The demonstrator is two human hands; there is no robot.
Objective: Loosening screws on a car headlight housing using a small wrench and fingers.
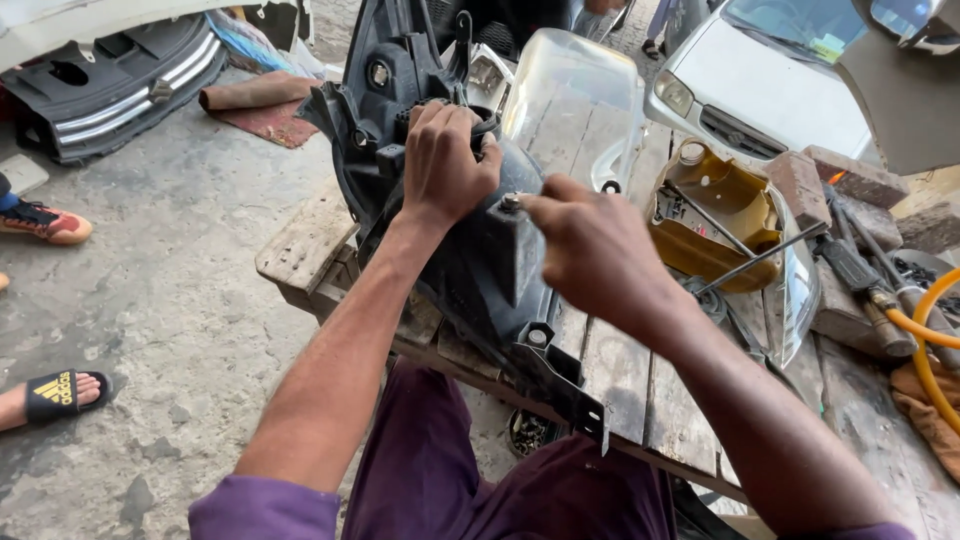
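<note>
Headlight housing (470,250), black plastic and turned back-side up, stands tilted on the near-left part of the wooden bench (620,385), its lower bracket hanging over the near edge above your lap. You brace it with your left hand (445,160), fingers curled and clamped over the round socket collar at its top, which keeps the shell from rocking. Your right hand (595,250) comes in from the right with thumb and fingertips pinched together on a small metal screw or adjuster (510,203) that sticks out of the housing's rear; whether it is seated in its hole you cannot tell. Just behind the housing the clear headlight lens (575,100) leans upright at the far side of the bench, apart from the shell. To the right lies a cut-open amber plastic jug (710,215) on its side, serving as a tray; two thin metal rods (745,245) cross over its opening, and what else sits inside is too dim to tell. Farther right, bricks (835,180) and an orange hose (925,320) crowd the bench end. On the concrete floor far left rests a car grille panel (120,80), and a silver car (770,80) stands far right.
</note>
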